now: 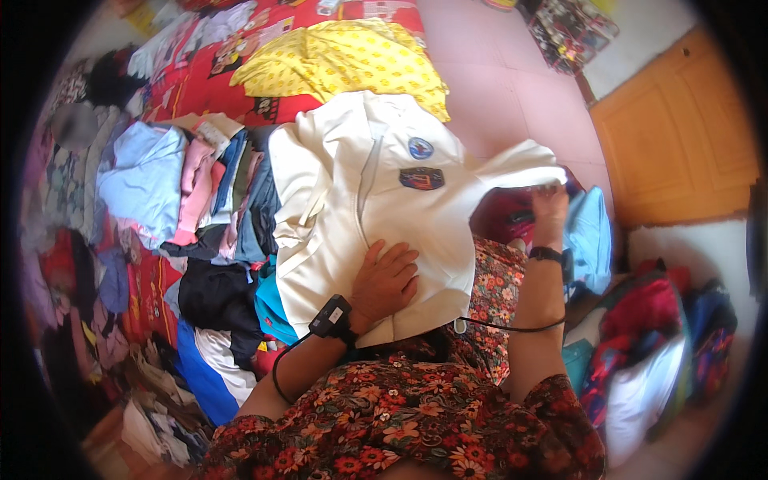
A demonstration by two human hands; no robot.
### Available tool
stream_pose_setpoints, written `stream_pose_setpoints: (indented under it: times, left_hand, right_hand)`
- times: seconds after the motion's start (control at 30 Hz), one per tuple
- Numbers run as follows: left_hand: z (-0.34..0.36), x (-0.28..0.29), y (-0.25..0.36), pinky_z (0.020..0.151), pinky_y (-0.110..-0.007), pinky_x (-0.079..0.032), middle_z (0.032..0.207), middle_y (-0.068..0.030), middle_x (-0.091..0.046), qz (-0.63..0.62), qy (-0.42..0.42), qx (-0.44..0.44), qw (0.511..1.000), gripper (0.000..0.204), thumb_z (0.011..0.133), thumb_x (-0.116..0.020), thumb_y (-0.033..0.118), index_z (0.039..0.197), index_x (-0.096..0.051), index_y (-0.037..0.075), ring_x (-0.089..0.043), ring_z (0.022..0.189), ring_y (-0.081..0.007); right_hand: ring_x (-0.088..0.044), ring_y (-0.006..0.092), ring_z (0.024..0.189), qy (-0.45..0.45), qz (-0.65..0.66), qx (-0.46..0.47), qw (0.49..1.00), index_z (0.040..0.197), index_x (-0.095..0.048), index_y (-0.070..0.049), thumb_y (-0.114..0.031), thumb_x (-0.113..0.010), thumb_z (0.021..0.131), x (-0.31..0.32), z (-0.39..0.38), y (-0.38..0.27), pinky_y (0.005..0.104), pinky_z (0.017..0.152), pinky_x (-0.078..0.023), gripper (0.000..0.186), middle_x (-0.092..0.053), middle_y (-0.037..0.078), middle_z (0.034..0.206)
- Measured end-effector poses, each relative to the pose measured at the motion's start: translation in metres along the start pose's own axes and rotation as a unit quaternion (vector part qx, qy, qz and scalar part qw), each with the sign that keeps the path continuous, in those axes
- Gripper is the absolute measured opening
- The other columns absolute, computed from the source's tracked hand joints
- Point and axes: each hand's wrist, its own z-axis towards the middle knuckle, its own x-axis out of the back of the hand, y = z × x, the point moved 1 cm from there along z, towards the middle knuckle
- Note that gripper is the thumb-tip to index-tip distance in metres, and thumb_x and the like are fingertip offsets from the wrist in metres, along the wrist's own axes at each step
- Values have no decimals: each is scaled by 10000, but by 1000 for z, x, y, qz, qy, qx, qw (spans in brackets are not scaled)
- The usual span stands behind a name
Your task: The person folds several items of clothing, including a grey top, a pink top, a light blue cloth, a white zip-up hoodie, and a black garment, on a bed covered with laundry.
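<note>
A white jacket with a zip and two embroidered patches lies spread before me, over my floral-clad lap. My left hand rests on its lower front, fingers apart. My right hand grips the end of a sleeve, held out to the right, and the fingertips are partly covered by the cloth. Each wrist has a black strapped device, with a cable running from it.
Stacked folded clothes and loose dark garments lie left. A yellow patterned cloth sits on red bedding behind. At right are pink flooring, a wooden door, a light blue garment and a clothing pile.
</note>
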Motion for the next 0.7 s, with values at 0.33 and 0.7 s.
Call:
stream_pose_setpoints:
  times: [0.33,0.7]
  left_hand:
    - [1,4,0,1068,-463,-298,1135,-28,-618,-31,4,11,999,145,796,-664,159,920,-638,88,-521,1171,-198]
    - [-7,15,-11,1058,-450,-336,1074,-92,-631,-146,88,36,985,167,799,-640,105,959,-639,56,-563,1083,-266]
  right_hand:
    - [-604,273,835,-420,-421,353,722,964,-588,2,-51,-514,896,-151,-91,120,372,756,-500,113,-635,122,878]
    - [-609,393,1005,-402,-561,367,623,1037,-628,3,-63,-531,891,-96,-169,105,423,898,-479,187,-638,231,1061]
